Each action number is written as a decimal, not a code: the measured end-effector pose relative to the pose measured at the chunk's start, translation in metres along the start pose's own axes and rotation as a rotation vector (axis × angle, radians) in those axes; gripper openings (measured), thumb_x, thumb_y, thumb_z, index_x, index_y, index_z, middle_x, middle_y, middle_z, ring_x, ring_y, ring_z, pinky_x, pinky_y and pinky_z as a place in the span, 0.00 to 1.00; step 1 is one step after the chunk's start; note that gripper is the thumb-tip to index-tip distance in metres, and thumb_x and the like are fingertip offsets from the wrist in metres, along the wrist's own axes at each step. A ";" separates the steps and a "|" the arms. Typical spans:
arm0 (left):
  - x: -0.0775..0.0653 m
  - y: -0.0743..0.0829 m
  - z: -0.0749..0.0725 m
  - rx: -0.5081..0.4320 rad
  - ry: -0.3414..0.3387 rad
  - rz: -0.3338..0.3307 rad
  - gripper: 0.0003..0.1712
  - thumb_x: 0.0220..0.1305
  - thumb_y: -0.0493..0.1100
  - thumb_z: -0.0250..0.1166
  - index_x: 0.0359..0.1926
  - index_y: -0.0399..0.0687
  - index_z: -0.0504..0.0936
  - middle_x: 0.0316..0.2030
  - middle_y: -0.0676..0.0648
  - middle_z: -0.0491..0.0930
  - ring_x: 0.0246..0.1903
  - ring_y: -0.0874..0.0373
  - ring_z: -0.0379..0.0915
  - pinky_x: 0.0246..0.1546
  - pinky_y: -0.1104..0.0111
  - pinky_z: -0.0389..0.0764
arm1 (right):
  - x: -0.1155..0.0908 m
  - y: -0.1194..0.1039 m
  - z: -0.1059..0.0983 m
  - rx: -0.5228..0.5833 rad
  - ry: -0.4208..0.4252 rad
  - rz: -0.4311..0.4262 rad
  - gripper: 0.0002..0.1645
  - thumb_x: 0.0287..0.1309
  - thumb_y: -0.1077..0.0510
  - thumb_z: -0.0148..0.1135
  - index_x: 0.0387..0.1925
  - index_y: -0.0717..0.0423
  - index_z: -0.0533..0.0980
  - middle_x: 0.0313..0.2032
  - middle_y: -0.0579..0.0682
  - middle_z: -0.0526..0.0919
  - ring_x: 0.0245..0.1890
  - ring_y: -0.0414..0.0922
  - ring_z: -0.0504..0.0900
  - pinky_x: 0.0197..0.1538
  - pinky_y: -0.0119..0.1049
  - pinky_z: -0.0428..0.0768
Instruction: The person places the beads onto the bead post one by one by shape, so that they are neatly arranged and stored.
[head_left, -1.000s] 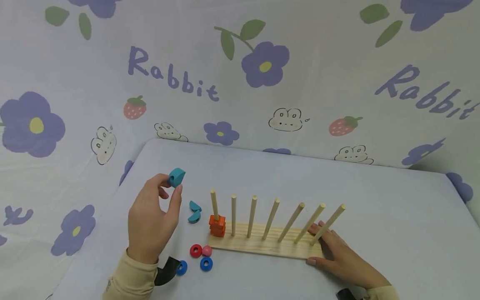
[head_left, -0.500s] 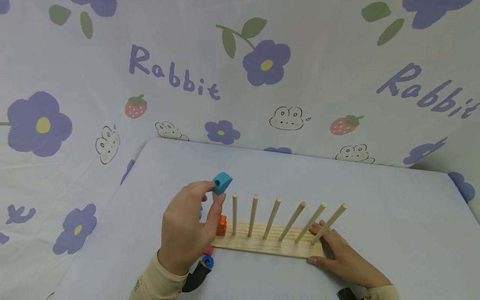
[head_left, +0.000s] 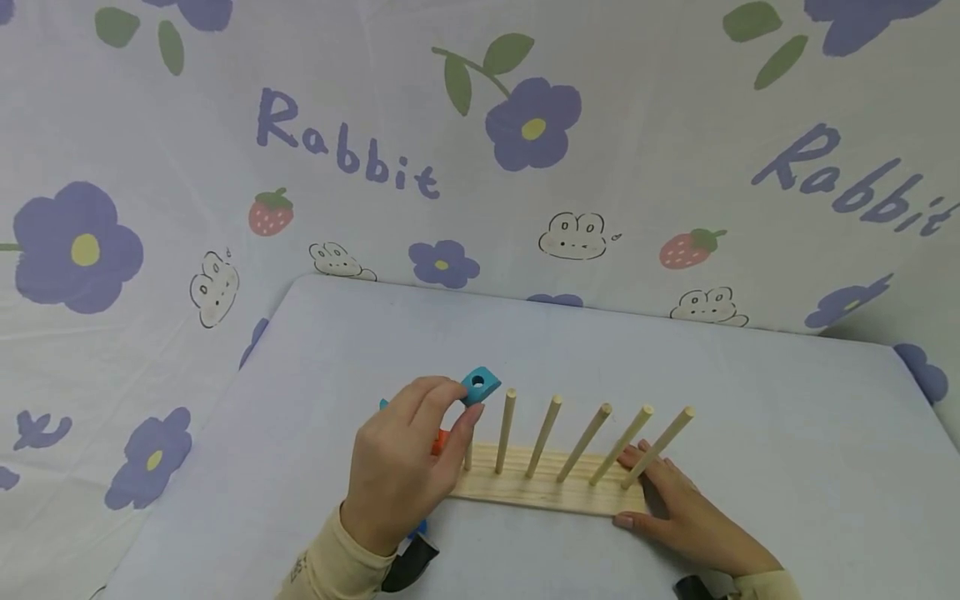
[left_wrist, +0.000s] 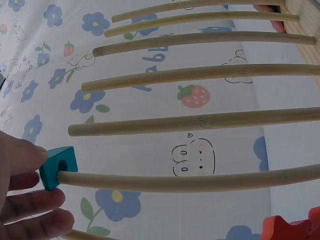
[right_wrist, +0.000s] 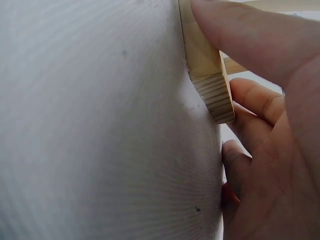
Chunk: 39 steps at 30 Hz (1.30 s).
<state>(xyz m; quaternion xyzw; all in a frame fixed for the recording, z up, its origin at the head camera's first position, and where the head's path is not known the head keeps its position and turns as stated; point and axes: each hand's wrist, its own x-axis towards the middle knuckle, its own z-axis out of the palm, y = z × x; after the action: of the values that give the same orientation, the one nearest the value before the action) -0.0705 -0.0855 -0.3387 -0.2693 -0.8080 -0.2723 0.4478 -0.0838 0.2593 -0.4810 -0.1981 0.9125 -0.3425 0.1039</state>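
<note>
My left hand (head_left: 408,458) pinches a teal wooden block (head_left: 486,387) between thumb and fingertips, its round hole facing up. In the left wrist view the hole of the block is right at the tip of the second peg (left_wrist: 175,183) from the left. The wooden peg board (head_left: 540,493) carries a row of upright pegs. Around its right end my right hand (head_left: 678,517) grips, thumb at the front edge and fingers behind. Orange-red pieces (left_wrist: 287,230) sit low on the leftmost peg, mostly hidden by the left hand in the head view.
A bit of another teal piece (head_left: 383,403) shows behind the left hand. Part of a blue ring (head_left: 417,528) appears by the left wrist, near a black strap-like mount (head_left: 411,565). The white table (head_left: 787,433) meets a flower-and-rabbit printed cloth (head_left: 615,150) at the back.
My left hand has carried the teal block rightward from beyond the board's left end, past the first peg to the second, turning its hole upward. My right hand stays in place.
</note>
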 end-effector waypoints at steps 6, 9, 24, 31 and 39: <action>-0.003 0.000 -0.001 0.010 0.016 -0.006 0.12 0.67 0.44 0.59 0.36 0.38 0.78 0.32 0.45 0.80 0.23 0.57 0.76 0.21 0.69 0.80 | 0.000 0.002 0.000 -0.011 0.013 -0.050 0.40 0.53 0.39 0.66 0.64 0.42 0.63 0.69 0.56 0.62 0.73 0.47 0.46 0.64 0.12 0.34; -0.003 0.000 -0.002 0.004 0.022 -0.008 0.12 0.68 0.44 0.58 0.36 0.38 0.77 0.32 0.45 0.80 0.19 0.59 0.74 0.19 0.70 0.78 | 0.000 0.002 0.000 -0.009 0.013 -0.049 0.39 0.53 0.39 0.66 0.64 0.41 0.63 0.69 0.56 0.62 0.73 0.48 0.47 0.63 0.12 0.34; -0.012 -0.008 -0.001 -0.008 -0.121 -0.031 0.08 0.64 0.43 0.62 0.37 0.41 0.78 0.31 0.49 0.79 0.19 0.62 0.70 0.17 0.75 0.74 | 0.000 0.001 -0.001 -0.014 -0.013 -0.062 0.45 0.54 0.39 0.65 0.69 0.50 0.61 0.70 0.58 0.60 0.73 0.43 0.44 0.64 0.13 0.32; -0.033 -0.011 0.003 0.044 -0.239 -0.064 0.09 0.62 0.44 0.64 0.39 0.42 0.79 0.33 0.49 0.79 0.25 0.60 0.78 0.22 0.72 0.79 | 0.000 -0.002 -0.002 0.000 -0.021 -0.056 0.44 0.54 0.40 0.65 0.68 0.50 0.61 0.70 0.58 0.59 0.74 0.46 0.45 0.64 0.13 0.33; -0.052 -0.017 0.013 0.087 -0.325 -0.039 0.09 0.61 0.44 0.66 0.38 0.43 0.81 0.34 0.48 0.79 0.26 0.60 0.78 0.22 0.72 0.79 | 0.001 0.000 -0.001 -0.009 -0.021 -0.037 0.44 0.54 0.39 0.65 0.68 0.48 0.61 0.71 0.58 0.58 0.74 0.49 0.45 0.63 0.11 0.32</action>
<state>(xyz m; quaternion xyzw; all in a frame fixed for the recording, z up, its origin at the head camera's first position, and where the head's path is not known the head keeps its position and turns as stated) -0.0658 -0.0983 -0.3928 -0.2745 -0.8858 -0.1987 0.3171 -0.0849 0.2600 -0.4804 -0.2191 0.9090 -0.3382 0.1061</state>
